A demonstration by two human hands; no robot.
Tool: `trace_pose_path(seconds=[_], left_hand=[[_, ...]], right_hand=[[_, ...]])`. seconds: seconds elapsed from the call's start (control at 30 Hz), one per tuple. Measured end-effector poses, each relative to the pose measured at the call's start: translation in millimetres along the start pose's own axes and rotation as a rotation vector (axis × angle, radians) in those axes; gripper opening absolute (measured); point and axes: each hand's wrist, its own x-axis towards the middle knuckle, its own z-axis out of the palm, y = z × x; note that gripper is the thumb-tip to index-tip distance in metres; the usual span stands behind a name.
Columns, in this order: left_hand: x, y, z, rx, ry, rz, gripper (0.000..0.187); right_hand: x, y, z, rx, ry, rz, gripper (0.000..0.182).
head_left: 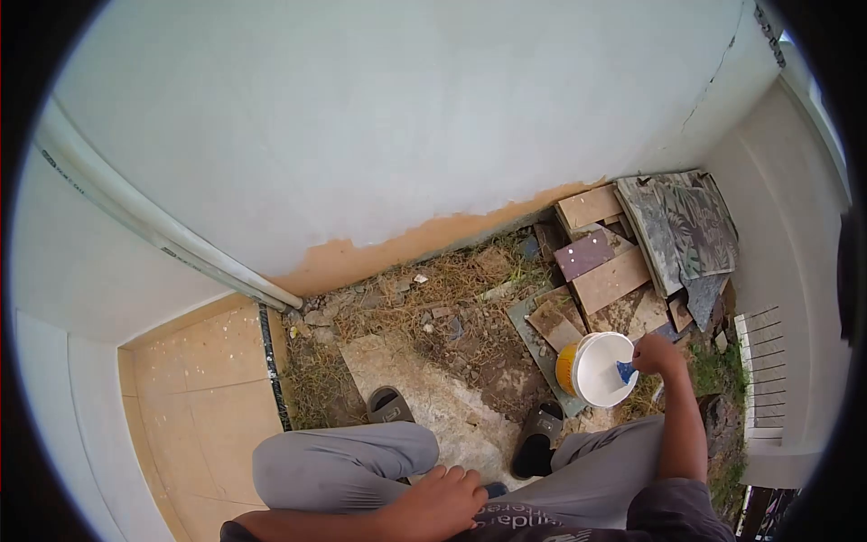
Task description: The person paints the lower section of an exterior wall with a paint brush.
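My right hand (657, 355) grips the blue handle of a paintbrush (625, 371) at the right rim of a white bucket. The brush reaches into the bucket, and its bristle end cannot be made out. The bucket (603, 397) has a yellow label on its left side and white paint inside. It stands tilted in view beside my right foot, near the tile pile. My left hand (442, 499) rests on my lap with its fingers loosely bent, and nothing shows in it.
A wall (379, 135) stands ahead, painted white above an orange strip (348, 262). Stacked tiles and boards (612, 280) lie at the right. Dry grass and rubble (442, 307) cover the ground. A white pipe (172, 226) runs down at the left beside a tiled ledge (208, 388).
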Motion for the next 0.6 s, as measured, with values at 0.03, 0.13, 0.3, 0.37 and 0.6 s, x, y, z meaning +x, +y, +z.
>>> trace_pose_path(seconds=[0.03,0.13,0.3,0.37,0.6], left_hand=[[-0.4,-4.6,-0.3,-0.043,-0.01,-0.03,0.038],[-3.5,-22.0,-6.0,-0.103,0.067,-0.06,0.034],[-7.0,-35.6,-11.8,-0.183,0.148,-0.078,0.033],[-7.4,-40.9,-17.7,-0.242,0.162,-0.091,0.035],[-3.4,-44.9,-29.0,-0.247,0.07,-0.149,0.038]], right_hand=[[3.5,2.6,2.0,-0.052,-0.006,-0.023,0.021],[10.2,12.5,8.5,-0.096,-0.041,-0.028,0.023],[17.3,15.5,13.1,-0.02,-0.093,0.038,0.025],[17.7,11.5,12.2,0.001,-0.103,0.053,0.025],[4.0,-8.8,-11.4,0.046,-0.015,0.017,0.021]])
